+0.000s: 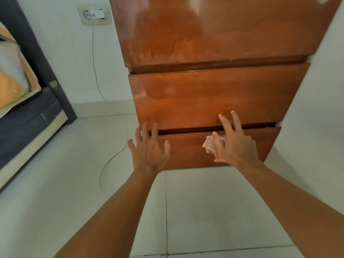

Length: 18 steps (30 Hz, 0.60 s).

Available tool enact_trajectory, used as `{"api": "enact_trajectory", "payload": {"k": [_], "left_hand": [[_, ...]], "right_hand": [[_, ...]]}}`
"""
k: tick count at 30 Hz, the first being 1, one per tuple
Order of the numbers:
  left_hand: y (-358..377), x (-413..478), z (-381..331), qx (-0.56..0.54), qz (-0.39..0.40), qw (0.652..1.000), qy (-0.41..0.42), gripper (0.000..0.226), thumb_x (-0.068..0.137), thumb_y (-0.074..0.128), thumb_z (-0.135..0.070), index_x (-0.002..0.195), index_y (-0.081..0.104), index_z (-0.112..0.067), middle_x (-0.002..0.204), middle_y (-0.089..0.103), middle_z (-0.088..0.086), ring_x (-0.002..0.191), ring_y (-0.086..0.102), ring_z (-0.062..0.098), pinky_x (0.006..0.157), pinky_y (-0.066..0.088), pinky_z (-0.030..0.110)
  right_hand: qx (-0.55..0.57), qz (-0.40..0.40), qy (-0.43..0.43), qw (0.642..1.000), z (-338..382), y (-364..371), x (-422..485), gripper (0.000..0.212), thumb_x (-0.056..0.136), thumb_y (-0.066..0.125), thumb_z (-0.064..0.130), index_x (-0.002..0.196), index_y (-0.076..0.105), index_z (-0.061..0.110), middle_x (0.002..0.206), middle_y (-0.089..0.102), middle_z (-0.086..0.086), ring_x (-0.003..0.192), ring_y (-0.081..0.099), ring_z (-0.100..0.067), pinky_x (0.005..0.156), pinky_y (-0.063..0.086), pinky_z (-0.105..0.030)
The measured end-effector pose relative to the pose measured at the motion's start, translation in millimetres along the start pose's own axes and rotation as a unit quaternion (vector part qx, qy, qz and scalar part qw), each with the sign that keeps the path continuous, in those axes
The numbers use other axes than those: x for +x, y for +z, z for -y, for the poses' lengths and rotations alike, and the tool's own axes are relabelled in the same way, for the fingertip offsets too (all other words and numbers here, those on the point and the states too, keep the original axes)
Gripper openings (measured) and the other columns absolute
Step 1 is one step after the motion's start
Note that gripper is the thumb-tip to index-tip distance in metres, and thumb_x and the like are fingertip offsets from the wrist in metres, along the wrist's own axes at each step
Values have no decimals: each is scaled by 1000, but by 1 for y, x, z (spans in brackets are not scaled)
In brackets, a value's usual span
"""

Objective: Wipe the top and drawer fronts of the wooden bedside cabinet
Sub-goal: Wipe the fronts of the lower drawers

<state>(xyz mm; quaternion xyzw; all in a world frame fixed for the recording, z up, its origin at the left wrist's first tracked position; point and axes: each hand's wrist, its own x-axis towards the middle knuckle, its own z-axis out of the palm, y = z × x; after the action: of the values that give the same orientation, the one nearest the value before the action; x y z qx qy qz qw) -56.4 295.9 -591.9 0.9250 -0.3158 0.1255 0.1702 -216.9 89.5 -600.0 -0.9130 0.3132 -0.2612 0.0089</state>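
The wooden bedside cabinet (214,94) fills the upper middle, seen from above, with its glossy top at the frame's upper edge and two drawer fronts below. My right hand (234,144) presses a small red-and-white checked cloth (212,146) against the lower drawer front (186,151), with two fingers reaching up over the gap onto the upper drawer front. My left hand (150,148) is spread flat with fingers apart at the lower drawer's left corner, its fingertips at the gap between the drawers. It holds nothing.
A white wall socket (95,14) with a plugged charger sits left of the cabinet, and its thin cable (115,149) trails down onto the pale tiled floor. A bed with dark frame (28,116) stands at the far left. A white wall flanks the cabinet's right side.
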Motion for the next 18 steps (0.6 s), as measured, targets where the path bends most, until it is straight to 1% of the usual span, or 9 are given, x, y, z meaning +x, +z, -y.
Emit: {"api": "enact_trajectory", "payload": {"k": [1, 3, 7, 11, 15, 18], "left_hand": [[4, -4, 1, 8, 16, 1000, -1, 70, 97, 34, -58, 158, 22, -24, 167, 15, 9, 153, 13, 33, 118, 20, 64], [13, -8, 5, 20, 47, 999, -4, 70, 98, 32, -59, 157, 25, -23, 165, 20, 8, 152, 14, 32, 118, 19, 63], [21, 3, 16, 37, 78, 996, -7, 73, 98, 26, -64, 159, 18, -25, 167, 17, 8, 154, 12, 35, 118, 17, 64], [27, 13, 15, 46, 95, 994, -16, 75, 96, 23, -68, 159, 14, -28, 166, 18, 7, 153, 14, 35, 117, 17, 66], [29, 13, 14, 57, 85, 995, -17, 81, 91, 23, -76, 157, 19, -28, 157, 27, 8, 145, 27, 37, 114, 18, 71], [23, 16, 14, 71, 90, 993, -24, 85, 87, 22, -82, 154, 26, -30, 153, 32, 8, 141, 31, 40, 112, 13, 76]], "right_hand": [[-5, 12, -1, 1000, 1, 5, -4, 65, 101, 36, 60, 158, 26, 31, 169, 17, -7, 81, 71, -35, 61, 54, -33], [-20, 41, 1, 999, 2, 14, -11, 66, 100, 34, 61, 158, 26, 31, 167, 22, -6, 87, 72, -39, 66, 57, -39], [-30, 80, 26, 996, -2, 26, -13, 68, 100, 35, 62, 159, 23, 31, 167, 20, -7, 98, 71, -42, 75, 60, -45], [-32, 93, 32, 995, -2, 34, -4, 69, 100, 34, 63, 159, 20, 30, 167, 19, -9, 104, 69, -43, 80, 58, -48], [-21, 95, 48, 994, 2, 36, -2, 67, 101, 37, 60, 159, 21, 30, 165, 21, -10, 105, 67, -45, 84, 57, -50], [-19, 79, 44, 996, 3, 32, -1, 64, 101, 39, 57, 157, 30, 27, 154, 32, -11, 95, 68, -42, 77, 57, -46]]}}
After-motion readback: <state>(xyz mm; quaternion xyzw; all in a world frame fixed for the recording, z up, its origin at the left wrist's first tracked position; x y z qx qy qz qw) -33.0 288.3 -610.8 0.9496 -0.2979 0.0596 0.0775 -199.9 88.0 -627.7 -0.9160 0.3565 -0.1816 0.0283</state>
